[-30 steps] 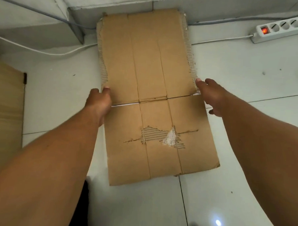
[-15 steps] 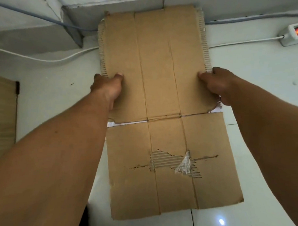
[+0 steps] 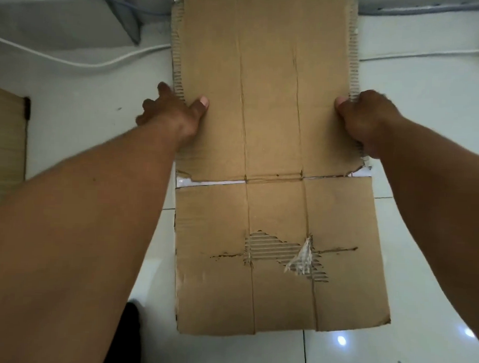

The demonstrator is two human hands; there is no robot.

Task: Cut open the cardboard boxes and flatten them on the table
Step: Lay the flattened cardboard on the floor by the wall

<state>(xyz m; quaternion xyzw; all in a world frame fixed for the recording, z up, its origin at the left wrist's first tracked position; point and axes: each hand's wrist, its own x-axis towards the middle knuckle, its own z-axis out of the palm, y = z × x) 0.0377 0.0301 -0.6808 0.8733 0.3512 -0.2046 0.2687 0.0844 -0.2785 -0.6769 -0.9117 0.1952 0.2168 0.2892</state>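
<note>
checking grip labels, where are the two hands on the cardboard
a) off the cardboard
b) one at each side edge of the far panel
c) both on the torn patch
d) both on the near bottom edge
B: the left hand is at the left edge of the cardboard with its thumb on top, and the right hand grips the right edge, both beyond the cross fold. The torn patch lies untouched in the near panel.
</note>
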